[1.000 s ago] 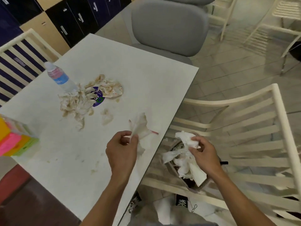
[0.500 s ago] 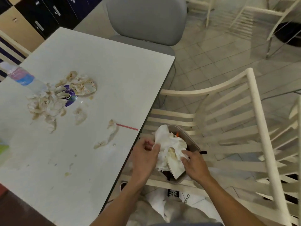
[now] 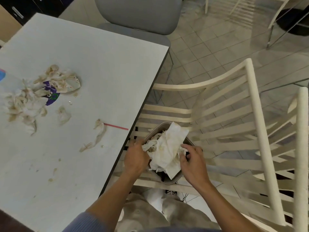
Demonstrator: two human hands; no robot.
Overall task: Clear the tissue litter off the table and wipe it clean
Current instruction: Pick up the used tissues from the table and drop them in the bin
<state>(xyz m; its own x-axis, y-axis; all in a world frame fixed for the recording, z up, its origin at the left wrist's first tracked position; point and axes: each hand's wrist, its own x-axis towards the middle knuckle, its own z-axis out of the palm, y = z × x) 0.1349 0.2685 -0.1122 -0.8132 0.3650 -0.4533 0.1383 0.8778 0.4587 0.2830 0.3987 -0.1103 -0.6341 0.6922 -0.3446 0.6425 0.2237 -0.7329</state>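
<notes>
Both hands have left the table, left hand (image 3: 136, 158) and right hand (image 3: 192, 162) now clutching tissue wad (image 3: 164, 148) over bin (image 3: 168, 180).

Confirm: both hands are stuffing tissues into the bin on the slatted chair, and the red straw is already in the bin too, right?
Not quite. The head view shows the red straw lying on the table near its edge. Both hands, left hand and right hand, are at the tissues in the bin.

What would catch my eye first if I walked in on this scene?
Probably the two hands, left hand and right hand, pressing a wad of white tissues into a small bin on the slatted chair. Next, the heap of stained tissue litter on the white table, at its left side, with a red straw nearer the edge.
</notes>
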